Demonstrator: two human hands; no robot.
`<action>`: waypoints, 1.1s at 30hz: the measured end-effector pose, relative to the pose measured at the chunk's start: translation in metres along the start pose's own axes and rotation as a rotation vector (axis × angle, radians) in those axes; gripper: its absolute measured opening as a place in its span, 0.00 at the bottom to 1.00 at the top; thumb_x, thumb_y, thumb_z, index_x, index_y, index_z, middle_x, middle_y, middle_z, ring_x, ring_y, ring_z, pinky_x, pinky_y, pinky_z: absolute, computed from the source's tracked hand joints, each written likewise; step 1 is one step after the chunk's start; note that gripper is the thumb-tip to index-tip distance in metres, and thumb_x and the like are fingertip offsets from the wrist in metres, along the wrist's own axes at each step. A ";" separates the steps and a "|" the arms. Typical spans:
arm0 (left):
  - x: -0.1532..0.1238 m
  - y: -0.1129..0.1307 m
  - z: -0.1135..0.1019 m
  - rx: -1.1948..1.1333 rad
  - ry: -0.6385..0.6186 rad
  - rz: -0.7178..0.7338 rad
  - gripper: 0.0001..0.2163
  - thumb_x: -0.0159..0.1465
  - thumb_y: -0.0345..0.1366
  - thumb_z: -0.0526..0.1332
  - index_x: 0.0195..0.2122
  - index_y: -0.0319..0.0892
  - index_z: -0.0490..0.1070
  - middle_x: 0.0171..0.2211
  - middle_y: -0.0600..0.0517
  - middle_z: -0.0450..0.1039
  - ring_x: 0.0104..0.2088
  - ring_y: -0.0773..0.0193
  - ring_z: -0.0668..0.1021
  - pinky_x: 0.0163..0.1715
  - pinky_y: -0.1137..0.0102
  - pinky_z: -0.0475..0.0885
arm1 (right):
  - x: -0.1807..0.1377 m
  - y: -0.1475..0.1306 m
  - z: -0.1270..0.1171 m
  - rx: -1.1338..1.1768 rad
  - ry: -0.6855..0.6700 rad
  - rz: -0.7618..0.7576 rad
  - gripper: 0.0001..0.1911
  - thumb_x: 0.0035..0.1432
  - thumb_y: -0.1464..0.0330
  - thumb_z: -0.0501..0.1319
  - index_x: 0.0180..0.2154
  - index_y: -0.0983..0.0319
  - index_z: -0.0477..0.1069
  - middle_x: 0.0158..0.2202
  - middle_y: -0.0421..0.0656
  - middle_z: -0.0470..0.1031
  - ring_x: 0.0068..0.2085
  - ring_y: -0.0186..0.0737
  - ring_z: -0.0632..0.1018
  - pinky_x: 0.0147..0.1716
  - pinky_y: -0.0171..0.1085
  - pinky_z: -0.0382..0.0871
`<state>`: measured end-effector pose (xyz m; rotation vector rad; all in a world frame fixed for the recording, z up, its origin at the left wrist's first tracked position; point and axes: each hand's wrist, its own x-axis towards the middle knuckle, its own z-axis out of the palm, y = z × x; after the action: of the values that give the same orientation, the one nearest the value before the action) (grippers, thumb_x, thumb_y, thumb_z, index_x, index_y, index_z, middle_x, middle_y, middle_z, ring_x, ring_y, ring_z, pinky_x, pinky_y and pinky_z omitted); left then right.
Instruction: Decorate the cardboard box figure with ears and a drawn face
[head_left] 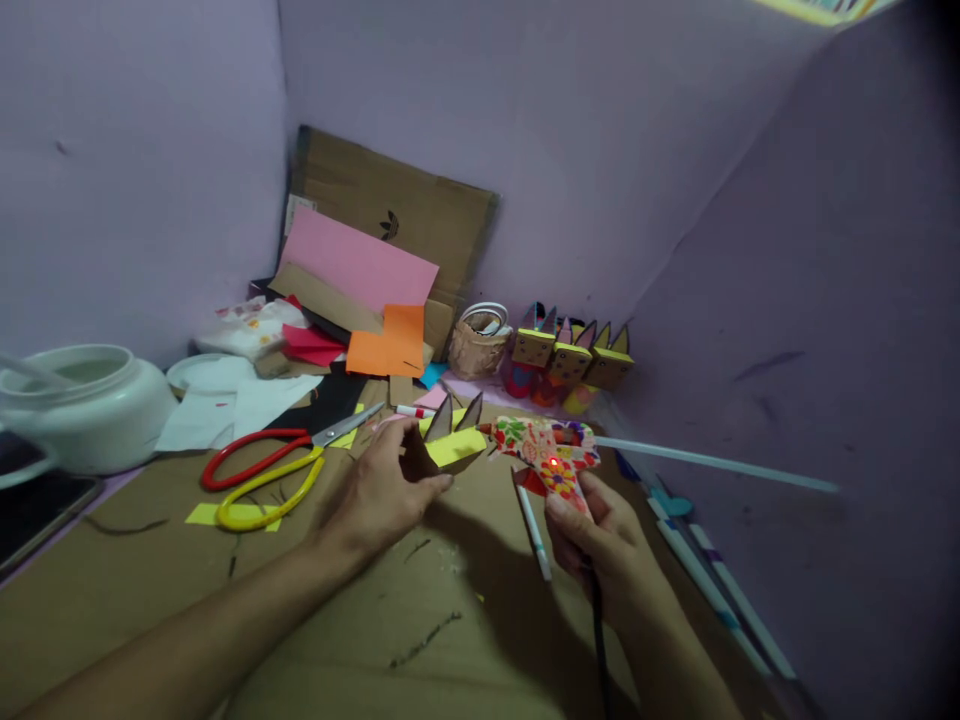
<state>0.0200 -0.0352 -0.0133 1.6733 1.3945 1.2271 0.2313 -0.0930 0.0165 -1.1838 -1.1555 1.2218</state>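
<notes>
My right hand (600,530) is wrapped round the handle of a flower-patterned hot glue gun (551,450), whose small red light is lit. A long clear glue stick (720,465) pokes out of its back to the right. In my left hand (382,485) is a small cardboard box (456,448) with a yellow top and two pointed ears. The gun's nozzle is at the box's right edge; whether they touch I cannot tell. Below the gun lies a white marker (532,525). Scissors (277,465) with red and yellow handles rest open left of my left hand.
Several eared cardboard figures (570,360) stand at the back right beside a brown basket (480,345). Coloured paper and a cardboard sheet (390,220) lean on the wall. A white pot (90,410) and a phone (45,510) are at left. Markers (720,580) line the right wall.
</notes>
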 end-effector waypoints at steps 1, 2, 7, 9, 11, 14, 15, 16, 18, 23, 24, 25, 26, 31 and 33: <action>0.000 0.001 -0.001 -0.020 -0.005 -0.020 0.25 0.50 0.37 0.68 0.48 0.41 0.66 0.46 0.43 0.73 0.45 0.51 0.77 0.46 0.56 0.72 | 0.002 0.000 -0.001 -0.022 0.044 0.000 0.19 0.47 0.54 0.69 0.31 0.62 0.68 0.14 0.30 0.58 0.14 0.24 0.53 0.12 0.27 0.44; 0.000 0.001 -0.001 -0.033 -0.006 -0.029 0.26 0.49 0.37 0.68 0.49 0.40 0.65 0.46 0.43 0.73 0.45 0.51 0.77 0.46 0.55 0.72 | 0.003 0.000 -0.002 -0.042 0.078 0.000 0.20 0.46 0.54 0.69 0.29 0.61 0.67 0.15 0.30 0.58 0.14 0.25 0.54 0.12 0.27 0.45; -0.001 0.000 -0.001 -0.059 -0.014 0.001 0.25 0.50 0.35 0.68 0.49 0.40 0.64 0.47 0.42 0.74 0.45 0.51 0.77 0.46 0.54 0.72 | 0.004 -0.001 -0.001 -0.128 0.125 -0.029 0.16 0.46 0.57 0.69 0.33 0.59 0.72 0.14 0.32 0.60 0.16 0.32 0.61 0.14 0.31 0.53; -0.002 0.000 -0.001 -0.037 -0.019 0.027 0.24 0.51 0.34 0.67 0.49 0.41 0.64 0.47 0.42 0.73 0.45 0.51 0.77 0.45 0.54 0.73 | 0.004 -0.001 0.001 -0.145 0.133 -0.052 0.16 0.46 0.58 0.69 0.35 0.59 0.73 0.16 0.35 0.65 0.19 0.36 0.67 0.17 0.33 0.59; -0.003 0.000 -0.001 0.013 -0.006 0.067 0.23 0.51 0.34 0.67 0.49 0.41 0.64 0.48 0.42 0.72 0.46 0.51 0.77 0.45 0.55 0.73 | 0.004 0.000 0.003 -0.155 0.136 -0.063 0.18 0.46 0.58 0.69 0.37 0.59 0.74 0.19 0.38 0.69 0.23 0.39 0.71 0.20 0.34 0.63; -0.004 0.002 -0.002 0.106 0.027 0.140 0.23 0.51 0.33 0.68 0.48 0.42 0.65 0.49 0.43 0.71 0.47 0.52 0.76 0.45 0.55 0.73 | 0.004 0.001 0.005 -0.164 0.141 -0.069 0.19 0.47 0.59 0.69 0.39 0.61 0.75 0.21 0.39 0.71 0.24 0.39 0.73 0.21 0.33 0.64; -0.005 0.003 -0.002 0.130 0.032 0.158 0.23 0.51 0.32 0.68 0.47 0.42 0.65 0.50 0.44 0.70 0.47 0.52 0.76 0.46 0.56 0.72 | 0.004 0.001 0.006 -0.165 0.145 -0.070 0.19 0.47 0.59 0.69 0.40 0.61 0.75 0.21 0.39 0.71 0.25 0.38 0.73 0.21 0.33 0.63; -0.005 0.003 -0.002 0.149 0.036 0.168 0.23 0.51 0.32 0.68 0.47 0.42 0.65 0.50 0.44 0.70 0.47 0.52 0.75 0.46 0.56 0.72 | 0.004 0.001 0.007 -0.166 0.147 -0.067 0.19 0.46 0.59 0.69 0.40 0.61 0.75 0.22 0.39 0.72 0.25 0.38 0.73 0.21 0.32 0.63; -0.006 0.004 -0.002 0.166 0.042 0.178 0.23 0.50 0.31 0.68 0.47 0.42 0.65 0.49 0.45 0.70 0.47 0.53 0.75 0.46 0.57 0.72 | 0.003 0.002 0.008 -0.166 0.148 -0.049 0.20 0.46 0.60 0.70 0.41 0.62 0.74 0.23 0.40 0.73 0.25 0.38 0.73 0.20 0.32 0.63; -0.005 0.005 -0.002 0.178 0.058 0.230 0.22 0.50 0.30 0.67 0.47 0.42 0.65 0.48 0.46 0.70 0.48 0.54 0.74 0.48 0.57 0.71 | -0.001 0.001 0.013 -0.158 0.148 -0.001 0.20 0.44 0.59 0.71 0.39 0.61 0.74 0.26 0.42 0.77 0.25 0.37 0.73 0.20 0.32 0.63; -0.005 0.005 -0.002 0.176 0.059 0.231 0.22 0.51 0.30 0.67 0.47 0.42 0.65 0.48 0.45 0.70 0.48 0.54 0.74 0.48 0.57 0.71 | -0.002 0.000 0.014 -0.157 0.141 0.000 0.20 0.44 0.59 0.71 0.39 0.61 0.74 0.26 0.42 0.77 0.25 0.37 0.73 0.20 0.32 0.63; -0.005 0.005 -0.001 0.174 0.057 0.229 0.21 0.51 0.30 0.67 0.46 0.42 0.65 0.48 0.45 0.70 0.48 0.54 0.74 0.48 0.56 0.71 | -0.002 0.000 0.015 -0.156 0.131 -0.002 0.20 0.44 0.59 0.70 0.39 0.61 0.74 0.27 0.42 0.77 0.25 0.37 0.73 0.20 0.32 0.63; -0.006 0.006 -0.001 0.174 0.052 0.225 0.21 0.52 0.30 0.67 0.46 0.42 0.66 0.48 0.45 0.70 0.48 0.53 0.74 0.48 0.56 0.71 | -0.003 -0.001 0.015 -0.155 0.120 -0.005 0.20 0.44 0.59 0.70 0.38 0.61 0.74 0.27 0.42 0.77 0.26 0.37 0.73 0.20 0.32 0.63; -0.005 0.004 0.000 0.014 -0.003 0.082 0.23 0.52 0.34 0.68 0.49 0.41 0.65 0.48 0.43 0.72 0.47 0.51 0.76 0.46 0.54 0.73 | -0.004 -0.002 0.011 -0.105 0.085 -0.018 0.18 0.45 0.57 0.70 0.36 0.61 0.72 0.20 0.37 0.70 0.20 0.33 0.67 0.17 0.31 0.57; -0.003 0.001 -0.001 -0.100 -0.027 -0.003 0.26 0.50 0.36 0.68 0.51 0.41 0.64 0.49 0.41 0.72 0.47 0.51 0.77 0.46 0.53 0.73 | -0.003 -0.001 0.005 -0.045 0.099 -0.030 0.18 0.46 0.56 0.70 0.33 0.60 0.70 0.15 0.33 0.63 0.15 0.29 0.59 0.13 0.29 0.51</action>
<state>0.0194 -0.0385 -0.0126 1.6128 1.2977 1.2470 0.2267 -0.0960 0.0174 -1.2427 -1.1284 1.1067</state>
